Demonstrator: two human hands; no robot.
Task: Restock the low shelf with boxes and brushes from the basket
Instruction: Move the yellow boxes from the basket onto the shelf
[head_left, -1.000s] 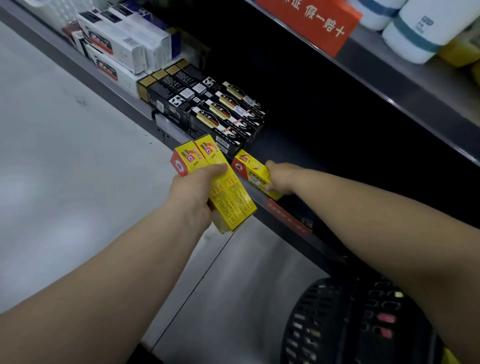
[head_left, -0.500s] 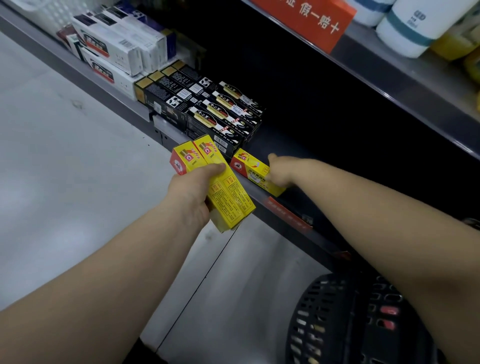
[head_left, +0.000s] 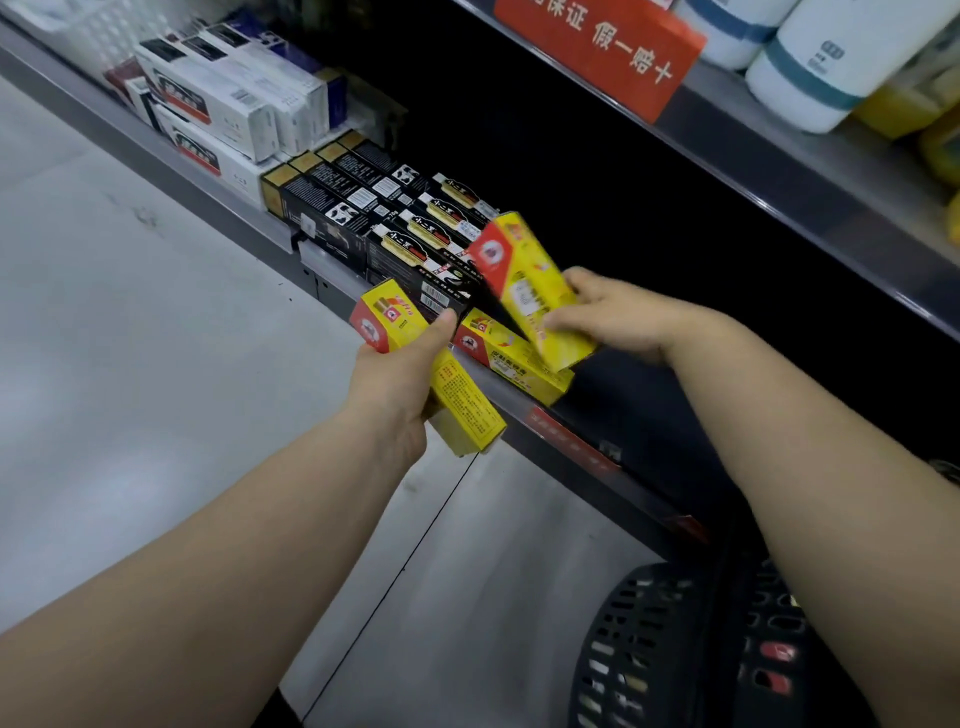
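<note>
Dimly, packs (head_left: 776, 652) show inside basket (head_left: 649, 613) (black, perforated).

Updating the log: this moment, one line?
left hand: yellow box | right hand: tilted yellow box | low shelf: shelved yellow box

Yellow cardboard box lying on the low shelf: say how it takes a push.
Flat-sided, the long yellow cardboard box likely slides, not rolls. Probably light and stiff. Lying at the grey shelf lip, it might tip off.

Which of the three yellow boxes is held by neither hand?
The yellow box lying at the front edge of the low shelf, between the hands; the left hand grips one, the right hand holds another above it.
</note>
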